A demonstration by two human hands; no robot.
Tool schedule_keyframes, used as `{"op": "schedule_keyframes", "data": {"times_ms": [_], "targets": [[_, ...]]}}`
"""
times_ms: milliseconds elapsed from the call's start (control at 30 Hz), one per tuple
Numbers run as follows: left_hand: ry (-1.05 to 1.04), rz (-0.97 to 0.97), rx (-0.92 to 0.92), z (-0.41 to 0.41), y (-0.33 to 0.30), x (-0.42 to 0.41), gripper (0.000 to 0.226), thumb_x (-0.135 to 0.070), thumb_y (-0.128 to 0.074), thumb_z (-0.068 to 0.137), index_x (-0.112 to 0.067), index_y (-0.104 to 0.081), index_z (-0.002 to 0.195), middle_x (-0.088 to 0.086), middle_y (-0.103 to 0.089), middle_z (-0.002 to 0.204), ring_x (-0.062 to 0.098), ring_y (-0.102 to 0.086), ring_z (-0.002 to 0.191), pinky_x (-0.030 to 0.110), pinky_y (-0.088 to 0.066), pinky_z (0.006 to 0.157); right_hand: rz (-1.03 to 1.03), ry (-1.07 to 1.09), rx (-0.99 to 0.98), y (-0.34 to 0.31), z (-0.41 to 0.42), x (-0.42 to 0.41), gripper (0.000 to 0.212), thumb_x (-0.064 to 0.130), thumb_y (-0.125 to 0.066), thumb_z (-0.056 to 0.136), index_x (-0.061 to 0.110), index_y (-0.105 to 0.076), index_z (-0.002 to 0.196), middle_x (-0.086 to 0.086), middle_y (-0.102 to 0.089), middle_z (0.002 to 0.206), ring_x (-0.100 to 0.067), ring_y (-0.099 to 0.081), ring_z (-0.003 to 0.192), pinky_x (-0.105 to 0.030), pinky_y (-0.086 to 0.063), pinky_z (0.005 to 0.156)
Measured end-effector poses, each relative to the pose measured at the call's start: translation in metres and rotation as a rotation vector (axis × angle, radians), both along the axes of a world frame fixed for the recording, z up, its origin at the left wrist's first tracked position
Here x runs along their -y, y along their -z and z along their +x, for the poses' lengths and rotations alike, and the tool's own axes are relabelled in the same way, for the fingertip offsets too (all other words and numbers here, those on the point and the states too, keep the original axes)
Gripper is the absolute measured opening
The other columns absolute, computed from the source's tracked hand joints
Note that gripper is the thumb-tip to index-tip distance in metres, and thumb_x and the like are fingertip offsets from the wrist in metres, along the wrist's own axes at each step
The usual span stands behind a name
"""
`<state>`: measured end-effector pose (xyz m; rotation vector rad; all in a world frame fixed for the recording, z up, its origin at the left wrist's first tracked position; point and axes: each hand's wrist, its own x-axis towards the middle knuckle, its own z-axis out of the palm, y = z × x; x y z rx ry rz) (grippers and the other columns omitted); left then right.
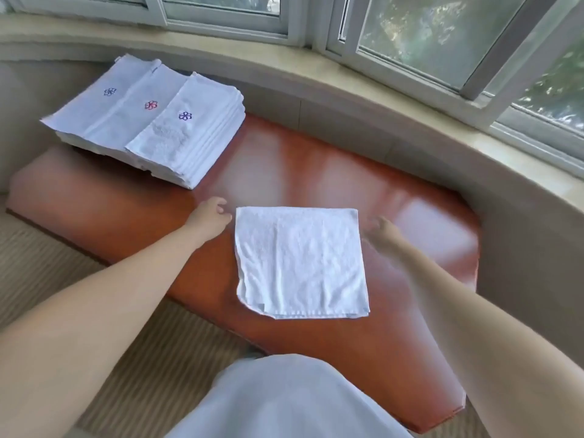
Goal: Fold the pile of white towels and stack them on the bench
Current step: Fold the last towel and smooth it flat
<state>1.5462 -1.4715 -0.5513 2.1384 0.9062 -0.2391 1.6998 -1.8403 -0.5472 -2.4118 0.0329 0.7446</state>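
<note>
A white towel point(300, 260) lies folded over into a rough square on the glossy red-brown bench point(284, 172). My left hand point(210, 216) hovers just off its far left corner with loosely curled fingers and holds nothing. My right hand point(384, 230), blurred by motion, is beside the towel's far right corner, apart from the cloth and empty. At the bench's far left sits a pile of white towels point(151, 121), overlapping flat, with small embroidered flowers on top.
A curved beige window ledge point(347, 86) and white window frames wrap the bench's far and right sides. Striped carpet point(142, 358) lies below the near edge. White fabric point(284, 403) on my lap fills the bottom centre.
</note>
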Motion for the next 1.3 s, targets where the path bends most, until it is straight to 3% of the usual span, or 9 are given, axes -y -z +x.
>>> {"op": "schedule_keyframes", "data": {"times_ms": [67,267,433,567,733,1000,1100,1200,1300], "targets": [[0.017,-0.049,-0.08,-0.017,0.03,0.012,0.05,-0.026,-0.063,0.098,-0.019,-0.05,0.146,0.006,-0.057,0.14,0.026,-0.06,0.119,0.038,-0.049,0.104,-0.008,-0.023,-0.129,0.032,-0.017,0.005,0.046,0.017,-0.062,0.097,0.018,-0.054,0.143,-0.012,-0.065,0.126,-0.025,-0.063,0.096,-0.032,-0.046,0.077],[0.041,-0.172,-0.356,-0.061,0.105,0.038,0.048,-0.027,-0.058,0.1,-0.02,-0.05,0.146,0.003,-0.051,0.148,0.021,-0.052,0.125,0.032,-0.042,0.091,-0.04,0.029,-0.408,0.104,-0.065,0.024,0.034,0.011,-0.062,0.096,0.011,-0.058,0.131,-0.006,-0.055,0.081,-0.025,-0.051,0.079,-0.031,-0.043,0.067],[0.018,-0.235,-0.472,-0.082,0.148,0.056,0.047,-0.024,-0.058,0.099,-0.014,-0.048,0.144,0.004,-0.054,0.129,0.023,-0.057,0.108,0.036,-0.05,0.09,-0.1,0.054,-0.428,0.143,-0.089,0.039,0.037,0.02,-0.06,0.096,0.021,-0.059,0.133,0.001,-0.062,0.106,-0.012,-0.059,0.08,-0.027,-0.047,0.067],[-0.052,-0.17,-0.502,-0.09,0.167,0.07,0.004,-0.014,-0.056,0.096,-0.013,-0.052,0.094,0.003,-0.049,0.088,0.019,-0.049,0.073,0.03,-0.04,0.062,-0.131,0.195,-0.373,0.166,-0.1,0.057,0.051,0.019,-0.056,0.095,0.023,-0.05,0.146,-0.003,-0.048,0.141,-0.009,-0.052,0.078,-0.027,-0.044,0.062],[-0.097,-0.183,-0.494,-0.086,0.177,0.081,0.038,-0.007,-0.055,0.094,-0.019,-0.03,0.067,-0.001,-0.028,0.07,0.016,-0.027,0.061,0.03,-0.021,0.056,-0.113,0.362,-0.243,0.181,-0.104,0.07,0.054,0.024,-0.059,0.091,0.02,-0.047,0.143,0.003,-0.057,0.122,-0.007,-0.053,0.075,-0.028,-0.042,0.056],[-0.182,-0.197,-0.442,-0.087,0.179,0.084,0.024,-0.014,-0.058,0.097,-0.017,-0.04,0.08,0.0,-0.039,0.081,0.017,-0.041,0.07,0.032,-0.04,0.063,-0.022,0.422,-0.294,0.185,-0.093,0.069,0.024,0.019,-0.058,0.089,0.014,-0.057,0.113,-0.007,-0.071,0.095,-0.019,-0.063,0.069,-0.029,-0.05,0.058],[-0.242,-0.273,-0.408,-0.083,0.166,0.074,0.007,-0.008,-0.057,0.096,-0.011,-0.052,0.093,0.004,-0.047,0.088,0.021,-0.052,0.082,0.046,-0.057,0.088,0.047,0.46,-0.328,0.17,-0.084,0.068,0.016,0.011,-0.059,0.09,0.01,-0.061,0.105,-0.008,-0.072,0.09,-0.019,-0.067,0.071,-0.035,-0.062,0.075],[-0.574,-0.6,-0.172,-0.068,0.136,0.06,0.015,-0.008,-0.06,0.097,-0.012,-0.059,0.111,0.005,-0.059,0.098,0.015,-0.058,0.078,0.033,-0.06,0.078,0.241,0.521,-0.313,0.143,-0.061,0.063,0.008,0.007,-0.061,0.085,0.007,-0.061,0.094,-0.006,-0.061,0.08,-0.017,-0.057,0.065,-0.033,-0.056,0.069],[-0.859,-1.04,0.201,-0.062,0.102,0.045,0.017,-0.008,-0.062,0.091,-0.011,-0.064,0.107,0.004,-0.065,0.085,0.011,-0.056,0.063,0.023,-0.052,0.068,0.776,0.803,-0.373,0.11,-0.039,0.059,0.01,0.009,-0.061,0.084,0.01,-0.061,0.095,-0.001,-0.056,0.073,-0.013,-0.054,0.06,-0.023,-0.051,0.061]]}}
